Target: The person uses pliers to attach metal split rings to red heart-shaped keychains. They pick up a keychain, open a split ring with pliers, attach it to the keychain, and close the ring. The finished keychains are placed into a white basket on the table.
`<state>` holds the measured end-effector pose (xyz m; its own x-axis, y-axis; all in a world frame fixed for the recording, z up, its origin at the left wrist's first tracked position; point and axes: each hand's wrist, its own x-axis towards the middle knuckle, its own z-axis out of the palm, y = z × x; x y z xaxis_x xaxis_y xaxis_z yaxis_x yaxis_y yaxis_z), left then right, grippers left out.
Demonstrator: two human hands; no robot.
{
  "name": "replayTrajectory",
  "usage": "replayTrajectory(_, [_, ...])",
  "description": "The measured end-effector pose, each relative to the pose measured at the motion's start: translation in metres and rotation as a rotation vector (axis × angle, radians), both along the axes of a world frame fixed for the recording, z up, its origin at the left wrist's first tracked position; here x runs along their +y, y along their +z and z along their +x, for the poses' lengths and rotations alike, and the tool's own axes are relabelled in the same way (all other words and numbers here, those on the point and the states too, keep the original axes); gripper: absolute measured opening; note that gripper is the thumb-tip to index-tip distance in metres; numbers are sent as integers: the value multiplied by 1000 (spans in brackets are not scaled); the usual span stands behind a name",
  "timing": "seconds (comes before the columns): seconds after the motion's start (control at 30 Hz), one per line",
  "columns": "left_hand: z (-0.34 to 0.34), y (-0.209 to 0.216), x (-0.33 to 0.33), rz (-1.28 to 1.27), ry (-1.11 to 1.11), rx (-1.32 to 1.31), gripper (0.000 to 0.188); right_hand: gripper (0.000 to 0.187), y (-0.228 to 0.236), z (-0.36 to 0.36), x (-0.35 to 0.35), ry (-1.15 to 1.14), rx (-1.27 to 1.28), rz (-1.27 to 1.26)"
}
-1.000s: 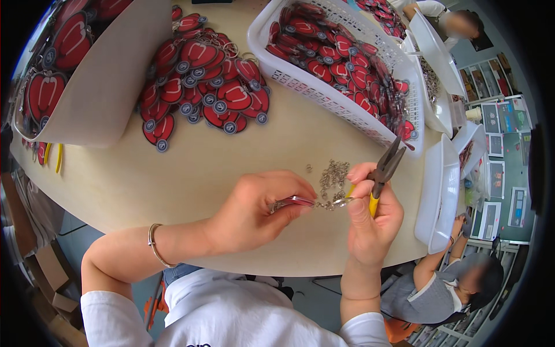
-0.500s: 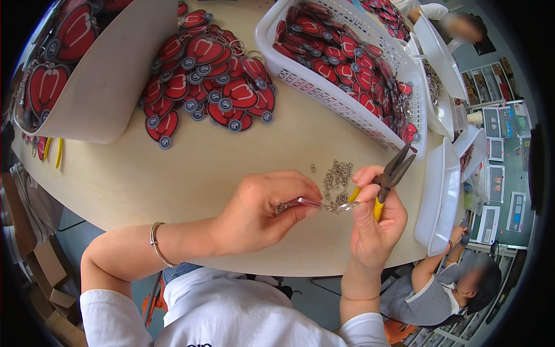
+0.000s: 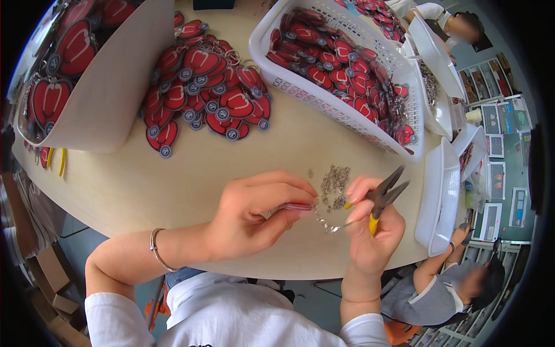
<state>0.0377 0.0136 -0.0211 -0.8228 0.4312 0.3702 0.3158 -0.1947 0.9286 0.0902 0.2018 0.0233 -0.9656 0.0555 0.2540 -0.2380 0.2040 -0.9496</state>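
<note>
My left hand (image 3: 254, 215) pinches a small red flat piece (image 3: 298, 206) between thumb and fingers, just above the table's near edge. My right hand (image 3: 373, 231) grips yellow-handled pliers (image 3: 383, 198), their dark jaws pointing up and to the right, and its fingertips also hold a thin metal chain (image 3: 329, 224) that hangs between the two hands. A small heap of metal rings (image 3: 334, 184) lies on the beige table (image 3: 191, 185) just beyond my fingers.
A pile of red keychain tags (image 3: 202, 87) lies at the back middle. A white basket (image 3: 324, 95) of more red tags stands at the back right. A cardboard sheet (image 3: 110, 87) leans at the left. White trays (image 3: 442, 202) sit at the right, and another person (image 3: 445, 289) sits below them.
Both hands have stayed in place over the near edge. The left fingers have shifted slightly on the red piece and the pliers' jaws have tilted a little lower.
</note>
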Motion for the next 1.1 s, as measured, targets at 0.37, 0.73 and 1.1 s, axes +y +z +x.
replayTrajectory(0.37, [-14,18,-22,-73,175,497,30,34,2,0,0,97,213,551])
replayTrajectory(0.73, [-16,12,-18,-87,257,609,37,30,0,7,-3,12,460,892])
replayTrajectory(1.1, [-19,22,-32,-185,178,698,33,31,2,3,-8,55,357,710])
